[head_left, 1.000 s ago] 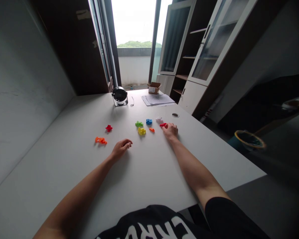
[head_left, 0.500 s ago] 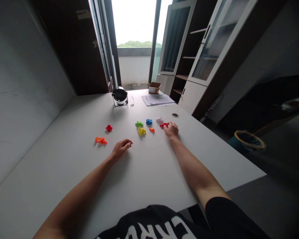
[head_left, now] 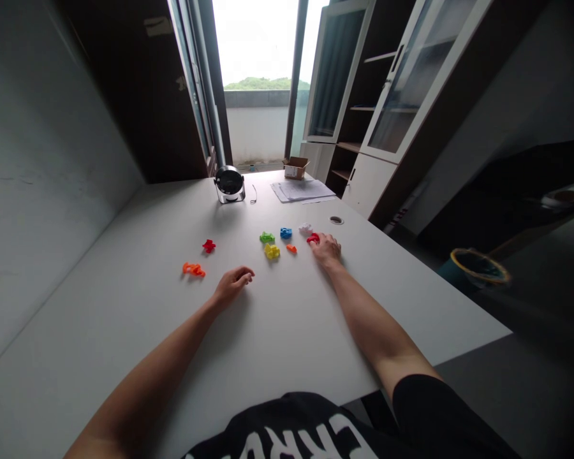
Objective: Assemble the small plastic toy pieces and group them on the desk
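At the right of the toy group, my right hand [head_left: 327, 248] is closed with its fingertips on a small red plastic piece [head_left: 312, 238], partly hidden by the fingers. My left hand [head_left: 233, 284] rests on the table, holding nothing, its fingers loosely bent and apart. Between the hands lie a yellow piece [head_left: 272, 251], a small orange piece [head_left: 291, 248], a green piece [head_left: 266, 237] and a blue piece [head_left: 286, 233]. A white piece [head_left: 305, 228] sits just beyond the red one. Left of my left hand are a longer orange piece [head_left: 194, 269] and another red piece [head_left: 209, 246].
The white table [head_left: 287, 331] carries a round black device on a stand [head_left: 230, 183], a thin dark cord [head_left: 254, 194], paper sheets [head_left: 302, 190] and an open cardboard box [head_left: 296, 168] at the back. A round cable hole [head_left: 336, 220] lies near the right edge.
The red piece under my right hand has turned slightly, and the fingers have shifted a little over it. My left hand has stayed where it was.
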The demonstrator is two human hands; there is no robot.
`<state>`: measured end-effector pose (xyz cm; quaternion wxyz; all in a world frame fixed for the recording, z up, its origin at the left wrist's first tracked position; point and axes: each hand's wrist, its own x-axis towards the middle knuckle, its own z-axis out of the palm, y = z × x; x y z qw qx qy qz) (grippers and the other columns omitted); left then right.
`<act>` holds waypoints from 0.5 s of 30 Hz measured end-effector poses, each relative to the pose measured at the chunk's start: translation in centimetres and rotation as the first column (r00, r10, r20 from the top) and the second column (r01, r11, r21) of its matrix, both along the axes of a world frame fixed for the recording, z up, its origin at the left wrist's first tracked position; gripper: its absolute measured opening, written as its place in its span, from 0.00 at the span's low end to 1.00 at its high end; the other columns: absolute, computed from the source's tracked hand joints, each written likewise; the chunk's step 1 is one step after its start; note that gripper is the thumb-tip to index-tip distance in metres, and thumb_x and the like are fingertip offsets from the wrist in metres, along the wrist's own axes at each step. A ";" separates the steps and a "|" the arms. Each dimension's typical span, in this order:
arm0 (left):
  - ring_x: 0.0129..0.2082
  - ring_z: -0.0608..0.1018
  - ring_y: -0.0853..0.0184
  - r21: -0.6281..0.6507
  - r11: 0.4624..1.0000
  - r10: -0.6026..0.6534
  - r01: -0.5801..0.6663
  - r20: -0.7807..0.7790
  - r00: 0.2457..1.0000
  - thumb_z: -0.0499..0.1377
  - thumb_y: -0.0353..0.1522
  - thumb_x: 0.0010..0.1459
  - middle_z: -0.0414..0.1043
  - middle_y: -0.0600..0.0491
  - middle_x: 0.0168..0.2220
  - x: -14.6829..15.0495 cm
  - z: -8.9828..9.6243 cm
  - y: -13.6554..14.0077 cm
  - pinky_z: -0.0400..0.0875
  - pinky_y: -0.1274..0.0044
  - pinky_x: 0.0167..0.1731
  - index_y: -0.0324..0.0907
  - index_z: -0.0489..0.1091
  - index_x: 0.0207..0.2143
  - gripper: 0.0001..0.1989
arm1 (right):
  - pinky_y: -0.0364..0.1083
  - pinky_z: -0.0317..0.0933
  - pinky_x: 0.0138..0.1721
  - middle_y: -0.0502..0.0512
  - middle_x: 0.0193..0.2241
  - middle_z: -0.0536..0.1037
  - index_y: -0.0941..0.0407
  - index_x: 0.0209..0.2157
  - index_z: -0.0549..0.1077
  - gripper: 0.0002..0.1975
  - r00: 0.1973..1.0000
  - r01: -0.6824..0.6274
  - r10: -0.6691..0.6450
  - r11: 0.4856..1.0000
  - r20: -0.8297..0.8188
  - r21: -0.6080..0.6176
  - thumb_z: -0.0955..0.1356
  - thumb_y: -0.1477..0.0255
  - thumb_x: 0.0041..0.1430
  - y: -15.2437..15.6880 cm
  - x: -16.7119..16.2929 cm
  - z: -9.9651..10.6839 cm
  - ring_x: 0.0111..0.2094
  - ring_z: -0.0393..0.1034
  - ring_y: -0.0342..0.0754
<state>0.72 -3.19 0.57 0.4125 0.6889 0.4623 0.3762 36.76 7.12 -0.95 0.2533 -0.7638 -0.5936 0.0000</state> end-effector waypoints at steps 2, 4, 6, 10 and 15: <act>0.33 0.77 0.65 -0.004 1.000 0.002 -0.002 0.003 1.000 0.56 0.38 0.60 0.77 0.52 0.32 0.0 0.1 -0.1 0.69 0.76 0.37 0.42 0.76 0.39 0.12 | 0.53 0.56 0.52 0.63 0.50 0.73 0.54 0.51 0.72 0.16 1.000 0.006 -0.006 1.000 0.004 0.013 0.65 0.63 0.64 0.0 0.0 0.0 0.50 0.65 0.58; 0.33 0.77 0.65 -0.010 1.000 0.003 -0.003 0.006 1.000 0.56 0.38 0.60 0.77 0.51 0.32 0.0 0.1 -0.1 0.69 0.76 0.37 0.42 0.76 0.39 0.13 | 0.51 0.57 0.51 0.63 0.48 0.74 0.55 0.48 0.72 0.15 1.000 0.014 -0.014 1.000 0.004 0.021 0.65 0.64 0.64 0.0 0.1 0.0 0.49 0.66 0.57; 0.33 0.77 0.65 -0.012 1.000 0.006 -0.006 0.006 1.000 0.57 0.39 0.59 0.77 0.51 0.31 0.0 0.2 -0.1 0.70 0.76 0.37 0.42 0.77 0.39 0.13 | 0.50 0.58 0.49 0.63 0.46 0.74 0.55 0.47 0.71 0.14 1.000 0.017 -0.017 1.000 0.005 0.024 0.65 0.64 0.63 0.0 0.1 0.0 0.47 0.67 0.56; 0.33 0.77 0.65 -0.008 1.000 0.011 -0.011 0.002 1.000 0.57 0.38 0.59 0.77 0.51 0.31 0.1 0.1 -0.1 0.70 0.76 0.36 0.42 0.77 0.38 0.12 | 0.49 0.60 0.46 0.62 0.45 0.75 0.55 0.46 0.71 0.13 1.000 0.005 -0.005 1.000 0.010 0.026 0.66 0.65 0.63 -0.1 0.2 -0.1 0.45 0.68 0.55; 0.33 0.76 0.65 -0.002 1.000 -0.002 0.002 -0.002 1.000 0.56 0.38 0.60 0.76 0.52 0.31 0.0 0.2 -0.1 0.69 0.76 0.36 0.42 0.76 0.39 0.12 | 0.48 0.60 0.42 0.60 0.44 0.75 0.54 0.45 0.71 0.12 1.000 -0.012 0.012 1.000 -0.007 0.003 0.66 0.64 0.63 -0.2 0.3 0.2 0.44 0.69 0.54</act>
